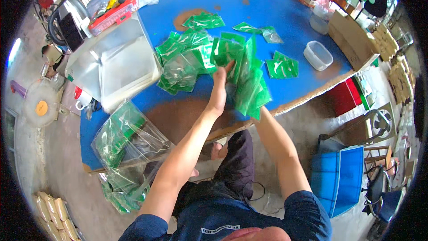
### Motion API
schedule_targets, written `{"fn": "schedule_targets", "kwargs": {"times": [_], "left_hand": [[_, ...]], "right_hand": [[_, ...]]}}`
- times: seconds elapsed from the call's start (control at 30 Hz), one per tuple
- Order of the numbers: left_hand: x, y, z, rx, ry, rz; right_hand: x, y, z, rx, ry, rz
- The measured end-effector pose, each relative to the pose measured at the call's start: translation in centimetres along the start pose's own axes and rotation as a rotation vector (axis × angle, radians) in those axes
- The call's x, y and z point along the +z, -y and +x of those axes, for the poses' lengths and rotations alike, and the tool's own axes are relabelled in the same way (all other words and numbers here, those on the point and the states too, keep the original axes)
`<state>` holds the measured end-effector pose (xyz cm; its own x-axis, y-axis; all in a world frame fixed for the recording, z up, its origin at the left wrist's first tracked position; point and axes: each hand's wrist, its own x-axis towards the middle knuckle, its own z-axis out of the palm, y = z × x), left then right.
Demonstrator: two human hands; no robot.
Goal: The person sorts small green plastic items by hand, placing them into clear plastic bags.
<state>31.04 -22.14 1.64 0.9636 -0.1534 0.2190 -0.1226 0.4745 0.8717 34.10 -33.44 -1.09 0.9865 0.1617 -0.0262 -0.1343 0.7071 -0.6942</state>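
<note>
We count two hands over the blue table: the left hand and the right hand, which is hidden behind a fanned bunch of green packets. The packets in it overlap too much to count. Toward the far edge we see two small heaps of green packets and two loose ones, and near the right edge one more heap. One clear lidded tub stands by the right edge. One clear bag of packets hangs over the near left corner.
</note>
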Motion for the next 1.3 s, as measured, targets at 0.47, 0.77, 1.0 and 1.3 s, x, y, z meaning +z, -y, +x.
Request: {"fn": "schedule_targets", "kwargs": {"times": [0.47,0.77,1.0,1.3], "left_hand": [[-10.9,-3.0,-5.4,0.131,0.157,1.74],[-10.9,-6.3,-5.7,0.23,0.051,1.705],[-12.5,-3.6,-5.5,0.267,0.267,1.71],[-11.6,-7.0,-6.6,0.213,0.191,1.814]], "right_hand": [[-8.7,2.8,11.2,1.549,-0.312,3.59],[-11.8,11.7,5.3,1.03,0.93,3.86],[-9.6,5.5,-0.8,0.379,0.737,3.978],[-5.2,2.5,-8.0,0.608,0.244,4.201]]}}
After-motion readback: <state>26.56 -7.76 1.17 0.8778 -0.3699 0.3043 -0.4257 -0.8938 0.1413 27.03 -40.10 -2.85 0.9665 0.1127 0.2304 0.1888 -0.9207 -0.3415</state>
